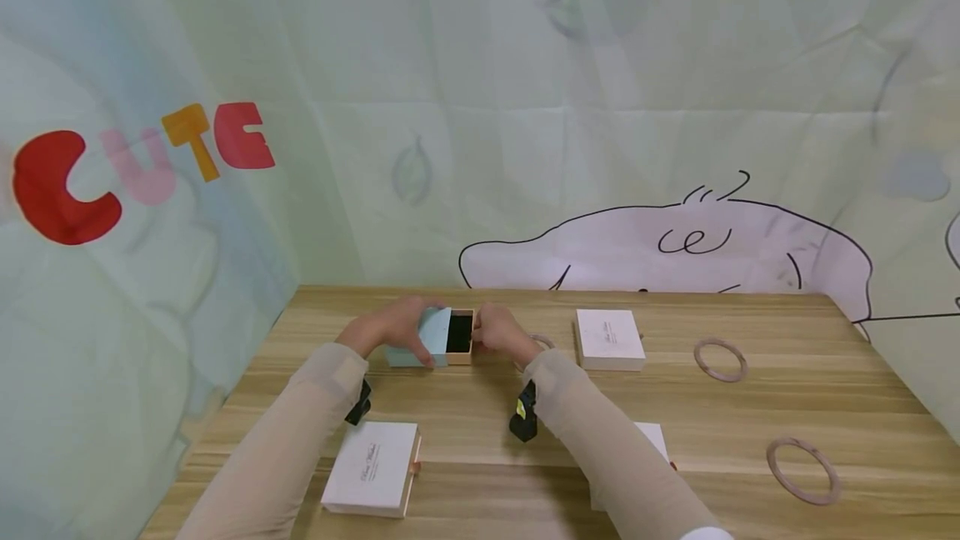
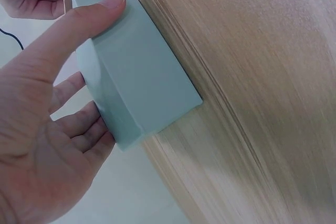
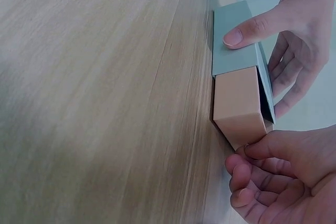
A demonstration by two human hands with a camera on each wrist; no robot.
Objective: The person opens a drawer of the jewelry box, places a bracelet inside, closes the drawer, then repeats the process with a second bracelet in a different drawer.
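left hand (image 1: 393,327) grips blue box (image 1: 434,328), right hand (image 1: 500,332) pinches its drawer (image 3: 236,95), white boxes (image 1: 609,338) and rings (image 1: 722,377) around

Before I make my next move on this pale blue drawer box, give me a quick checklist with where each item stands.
1. Left hand steadies the pale blue sleeve: ok, thumb on one side, fingers opposite.
2. Right hand at the end of the peach drawer: ok, thumb and fingertips pinch there; whether on a tab, cannot tell.
3. Drawer fully out: not ok, part of it is inside the sleeve.
4. Black interior visible: ok, from the head view; whether it holds anything, cannot tell.
5. Brown ring beside the right wrist clear of it: cannot tell, partly hidden.
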